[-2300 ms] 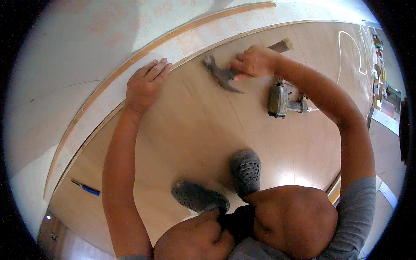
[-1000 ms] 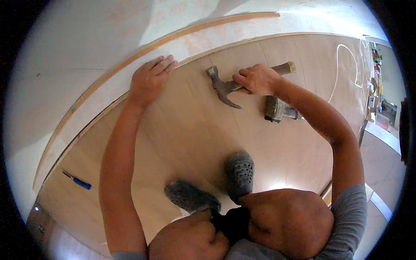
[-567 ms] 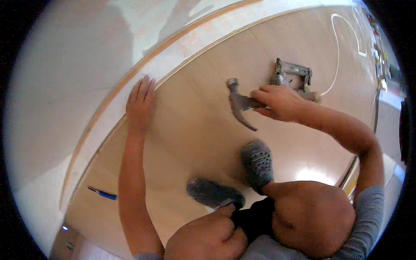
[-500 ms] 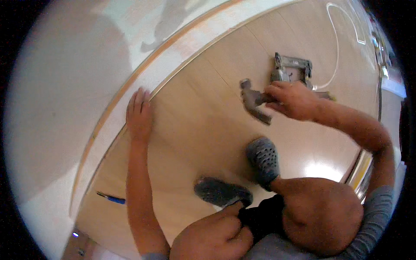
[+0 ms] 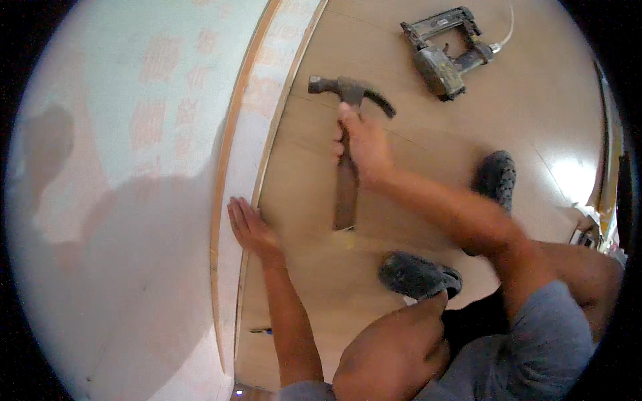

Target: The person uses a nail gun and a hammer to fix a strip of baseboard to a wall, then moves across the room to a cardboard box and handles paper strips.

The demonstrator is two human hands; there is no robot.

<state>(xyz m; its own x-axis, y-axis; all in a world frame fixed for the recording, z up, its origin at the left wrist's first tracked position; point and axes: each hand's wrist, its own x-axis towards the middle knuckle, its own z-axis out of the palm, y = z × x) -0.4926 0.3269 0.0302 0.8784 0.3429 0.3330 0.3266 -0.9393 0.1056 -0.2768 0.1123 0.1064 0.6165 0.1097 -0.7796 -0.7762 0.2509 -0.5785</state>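
A claw hammer with a dark head and a brown handle is gripped high on the handle by my right hand. Its head is at the far end, the striking face toward the wall and the claw to the right. My left hand lies with its fingers stretched out against the white strip along the foot of the wall. An orange-brown wooden edge runs along that strip on the wall side.
On the wood-look floor at the far right lies a worn nail gun with a pale hose. A blue-and-black pen-like tool lies near my left forearm. My dark clogs stand on the floor. The pale wall rises at left.
My right hand has brought the hammer leftward, toward the wall, and its handle now points back toward me. My left hand stays at the wall's foot. The view has shifted and turned.
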